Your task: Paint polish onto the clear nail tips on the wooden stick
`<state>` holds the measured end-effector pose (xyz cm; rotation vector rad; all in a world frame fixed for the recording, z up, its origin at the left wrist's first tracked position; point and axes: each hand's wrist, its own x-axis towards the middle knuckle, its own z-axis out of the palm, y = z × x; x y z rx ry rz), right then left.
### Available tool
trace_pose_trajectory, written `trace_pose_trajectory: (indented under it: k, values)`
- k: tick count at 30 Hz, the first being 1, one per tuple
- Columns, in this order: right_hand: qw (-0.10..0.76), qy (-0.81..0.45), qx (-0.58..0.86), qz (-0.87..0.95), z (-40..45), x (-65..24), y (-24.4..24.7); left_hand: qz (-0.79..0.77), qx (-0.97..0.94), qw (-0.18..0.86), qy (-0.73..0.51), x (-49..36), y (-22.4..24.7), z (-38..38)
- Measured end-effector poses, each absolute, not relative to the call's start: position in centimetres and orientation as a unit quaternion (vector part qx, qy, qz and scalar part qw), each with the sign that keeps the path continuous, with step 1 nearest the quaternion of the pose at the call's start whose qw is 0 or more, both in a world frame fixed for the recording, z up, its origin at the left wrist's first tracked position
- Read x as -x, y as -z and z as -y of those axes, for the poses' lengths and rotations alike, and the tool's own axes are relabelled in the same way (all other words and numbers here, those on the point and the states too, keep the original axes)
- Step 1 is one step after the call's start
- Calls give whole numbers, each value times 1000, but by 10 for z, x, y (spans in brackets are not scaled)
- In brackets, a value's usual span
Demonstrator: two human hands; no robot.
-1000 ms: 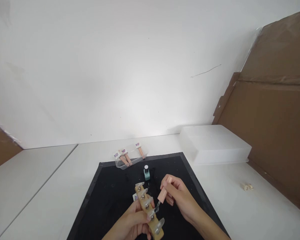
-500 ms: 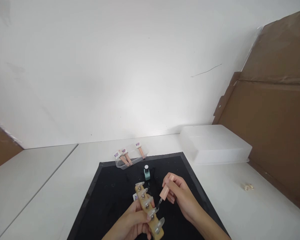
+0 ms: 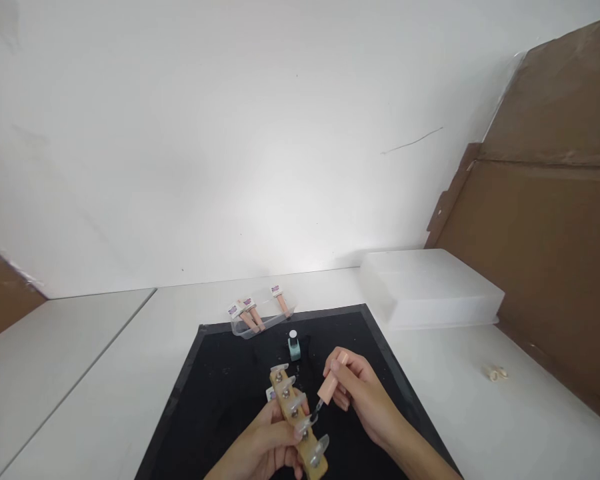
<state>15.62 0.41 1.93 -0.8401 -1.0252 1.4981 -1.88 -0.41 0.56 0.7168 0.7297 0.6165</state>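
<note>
My left hand (image 3: 267,440) grips a wooden nail display stand (image 3: 284,392) that slants down to the right. Several clear false nail tips (image 3: 296,402) stand along it on round metal studs. My right hand (image 3: 363,390) is closed on the pink cap of a nail polish brush (image 3: 329,389). Its dark bristles meet or hover at the end of the nail tip (image 3: 306,424) by my left thumb; contact is hard to tell. A small white label (image 3: 271,394) shows behind the stand, and what it belongs to is mostly hidden.
A teal nail polish bottle with a white cap (image 3: 293,347) stands on the black mat (image 3: 215,380). Behind it, a clear tray (image 3: 244,334) holds pink-handled pieces with white labels. To the right are a white plastic box (image 3: 433,290), small cream rings (image 3: 495,375) and a cardboard wall (image 3: 540,267).
My right hand and the brush have shifted very slightly left. The left hand and the nail stand look the same.
</note>
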Motion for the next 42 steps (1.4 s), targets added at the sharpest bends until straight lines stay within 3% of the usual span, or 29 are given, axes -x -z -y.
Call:
trace_pose_trajectory:
  k: [12, 29, 37, 42]
  values:
    - [514, -587, 361, 512, -2, -156, -22, -364, -322, 822, -296, 17, -4, 1]
    - [593, -558, 391, 429, -5, -155, -15, -347, -329, 826, -298, 21, -3, 3]
    - [522, -593, 346, 507, -2, -154, -23, -363, -322, 823, -294, 17, -3, 2]
    - [524, -574, 374, 506, -1, -153, -26, -359, -321, 826, -292, 16, -2, 1]
